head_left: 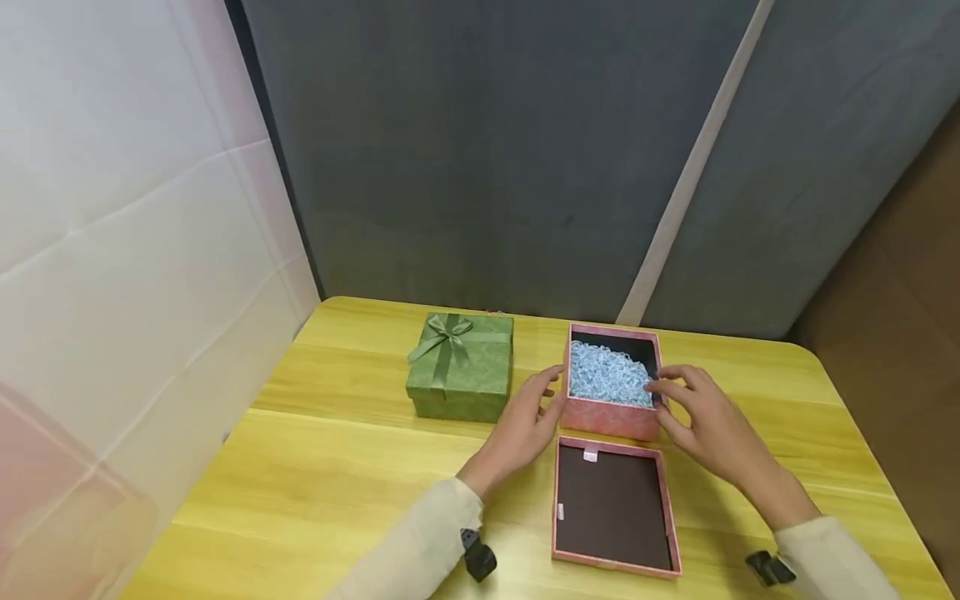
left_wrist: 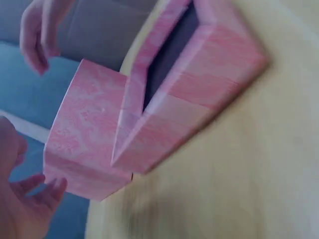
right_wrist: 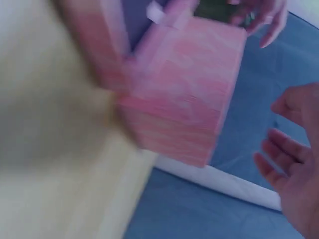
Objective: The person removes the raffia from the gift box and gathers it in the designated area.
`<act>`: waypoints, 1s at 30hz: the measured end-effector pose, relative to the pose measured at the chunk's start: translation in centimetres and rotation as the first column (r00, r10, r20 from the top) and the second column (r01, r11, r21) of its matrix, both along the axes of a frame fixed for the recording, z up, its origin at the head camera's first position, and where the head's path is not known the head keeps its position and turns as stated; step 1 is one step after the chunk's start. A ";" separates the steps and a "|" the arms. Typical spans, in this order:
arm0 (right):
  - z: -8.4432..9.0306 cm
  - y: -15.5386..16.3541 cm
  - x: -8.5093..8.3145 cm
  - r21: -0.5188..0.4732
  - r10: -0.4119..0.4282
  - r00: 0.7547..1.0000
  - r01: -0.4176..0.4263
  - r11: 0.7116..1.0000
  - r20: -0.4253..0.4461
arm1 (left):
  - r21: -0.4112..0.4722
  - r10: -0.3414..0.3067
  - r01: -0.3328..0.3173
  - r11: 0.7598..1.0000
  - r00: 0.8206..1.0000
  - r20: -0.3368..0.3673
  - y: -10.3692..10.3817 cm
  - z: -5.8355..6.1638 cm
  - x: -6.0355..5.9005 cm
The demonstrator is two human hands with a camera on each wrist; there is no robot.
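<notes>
Bench: yellow wood bench (head_left: 360, 467) before grey panels.
Pink box (head_left: 611, 408): between my hands, holding blue shredded paper (head_left: 607, 375).
Left grip (head_left: 525, 425): open, fingers at its left wall.
Right grip (head_left: 708, 425): open, fingertips at its right rim.
Lid (head_left: 613, 507): just nearer me.
Green box (head_left: 461, 367): left of my left hand.

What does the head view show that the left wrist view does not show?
Only the head view shows the green gift box with its bow and the blue paper shreds inside the pink box. Only the left wrist view shows the pink box's outer side wall up close. Both show the pink box, its lid lying inside up, the yellow table, and both hands, left hand and right hand.
</notes>
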State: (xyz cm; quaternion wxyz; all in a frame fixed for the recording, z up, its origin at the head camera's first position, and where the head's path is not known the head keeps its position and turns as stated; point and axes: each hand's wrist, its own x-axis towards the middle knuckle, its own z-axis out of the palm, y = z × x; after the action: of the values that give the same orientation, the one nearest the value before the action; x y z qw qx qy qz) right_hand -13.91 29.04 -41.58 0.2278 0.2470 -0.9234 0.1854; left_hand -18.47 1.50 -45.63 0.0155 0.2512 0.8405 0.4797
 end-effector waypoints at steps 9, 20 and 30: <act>0.3 -3.0 -8.2 0.012 -0.063 0.844 0.067 0.998 0.532 | 0.135 0.056 -0.082 0.987 0.980 0.189 2.4 -2.2 -3.6; -2.1 -5.0 -10.3 0.129 -0.155 0.636 0.087 0.988 0.756 | 0.254 -0.037 -0.029 0.967 0.967 0.254 3.1 -4.5 -4.5; -3.4 -5.8 -11.7 0.201 -0.204 0.629 0.077 0.977 0.750 | 0.212 -0.024 -0.023 0.977 0.976 0.215 2.8 -4.2 -5.0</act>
State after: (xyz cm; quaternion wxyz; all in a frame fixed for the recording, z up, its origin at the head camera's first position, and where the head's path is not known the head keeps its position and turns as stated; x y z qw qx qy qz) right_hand -25.58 23.26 -44.93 -0.1904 0.0885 -0.9602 0.1844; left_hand -23.44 4.31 -49.87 0.0800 0.1980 0.7774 0.5916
